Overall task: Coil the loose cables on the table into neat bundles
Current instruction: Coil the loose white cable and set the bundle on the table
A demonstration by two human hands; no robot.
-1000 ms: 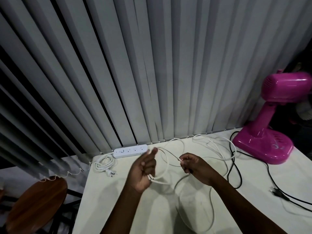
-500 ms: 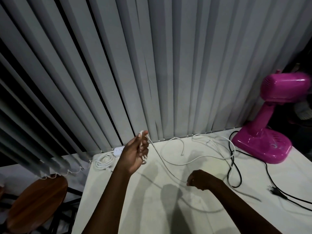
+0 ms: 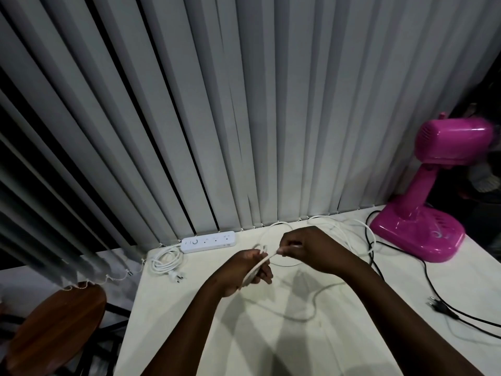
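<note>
A long white cable (image 3: 315, 295) lies in loose curves over the middle of the white table (image 3: 352, 346). My left hand (image 3: 245, 270) is closed around a few folded strands of it, just above the tabletop. My right hand (image 3: 309, 246) pinches the same cable close by, its fingertips almost touching the left hand. More white loops (image 3: 349, 232) trail behind my right hand toward the blinds. A black cable (image 3: 431, 283) runs from the pink fan across the right side and ends in a plug (image 3: 436, 305).
A white power strip (image 3: 208, 241) sits at the back left with its own coiled white lead (image 3: 166, 260) and plug. A pink desk fan (image 3: 428, 213) stands at the back right. Grey vertical blinds (image 3: 217, 104) hang behind the table. A round wooden stool (image 3: 51, 324) is left of it.
My left hand came down from its raised spot at the left. My right hand moved up and forward to meet it, bringing another length of white cable to the left hand.
</note>
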